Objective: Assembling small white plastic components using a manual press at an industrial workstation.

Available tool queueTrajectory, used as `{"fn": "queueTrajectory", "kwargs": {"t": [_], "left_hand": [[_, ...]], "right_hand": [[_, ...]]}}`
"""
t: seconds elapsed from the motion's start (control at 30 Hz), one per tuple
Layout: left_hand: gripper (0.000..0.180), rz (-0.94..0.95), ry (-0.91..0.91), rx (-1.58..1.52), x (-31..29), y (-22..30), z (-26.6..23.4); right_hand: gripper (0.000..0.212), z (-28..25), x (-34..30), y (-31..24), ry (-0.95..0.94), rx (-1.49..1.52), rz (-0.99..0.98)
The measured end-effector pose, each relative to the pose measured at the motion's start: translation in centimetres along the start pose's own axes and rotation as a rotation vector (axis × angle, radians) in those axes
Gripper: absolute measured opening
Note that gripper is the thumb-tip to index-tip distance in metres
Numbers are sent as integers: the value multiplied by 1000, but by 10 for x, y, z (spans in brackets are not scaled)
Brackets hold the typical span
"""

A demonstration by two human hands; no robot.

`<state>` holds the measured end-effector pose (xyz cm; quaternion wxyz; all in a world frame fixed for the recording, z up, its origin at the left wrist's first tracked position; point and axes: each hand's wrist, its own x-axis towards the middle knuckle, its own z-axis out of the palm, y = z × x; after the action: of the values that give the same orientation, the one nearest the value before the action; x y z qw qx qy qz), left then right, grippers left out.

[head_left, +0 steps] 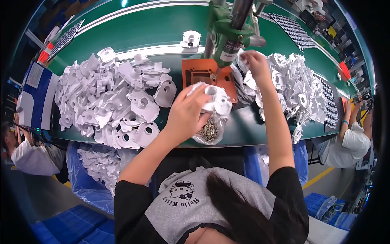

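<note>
My left hand (pixel 187 110) is closed on a white plastic housing part (pixel 219 101) with a round collar, tilted in front of an orange fixture block (pixel 191 65). The block sits beneath the head of a green bench press (pixel 230 40). Just below the part, a clear plastic bag (pixel 209 138) holds many small metal screws or pins, partly hidden. My right hand (pixel 258 67) is raised beside the press head, below its side arm (pixel 257 41). Its fingers are bent and slightly blurred; whether anything is in them does not show.
Large heaps of white parts lie left (pixel 97 97) and right (pixel 290 87). One white part (pixel 191 39) stands behind the press on the green surface (pixel 154 30). Blue lined bins (pixel 83 171) stand under the bench edge. People work at both sides.
</note>
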<state>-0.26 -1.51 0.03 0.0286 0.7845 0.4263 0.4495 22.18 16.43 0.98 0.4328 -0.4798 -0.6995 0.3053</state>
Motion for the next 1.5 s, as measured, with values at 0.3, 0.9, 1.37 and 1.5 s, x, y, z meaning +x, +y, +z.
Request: {"fn": "queueTrajectory", "kwargs": {"t": [0.3, 0.9, 1.37, 1.5], "left_hand": [[32, -19, -102, 489, 17, -47, 29], [18, 124, -147, 176, 54, -29, 61], [24, 4, -143, 243, 17, -50, 47], [31, -18, -160, 231, 13, -52, 44]], "right_hand": [[40, 118, 113, 63, -783, 917, -42], [27, -10, 163, 342, -58, -436, -47], [19, 20, -18, 13, -26, 91, -2], [19, 32, -50, -16, -114, 140, 56]]}}
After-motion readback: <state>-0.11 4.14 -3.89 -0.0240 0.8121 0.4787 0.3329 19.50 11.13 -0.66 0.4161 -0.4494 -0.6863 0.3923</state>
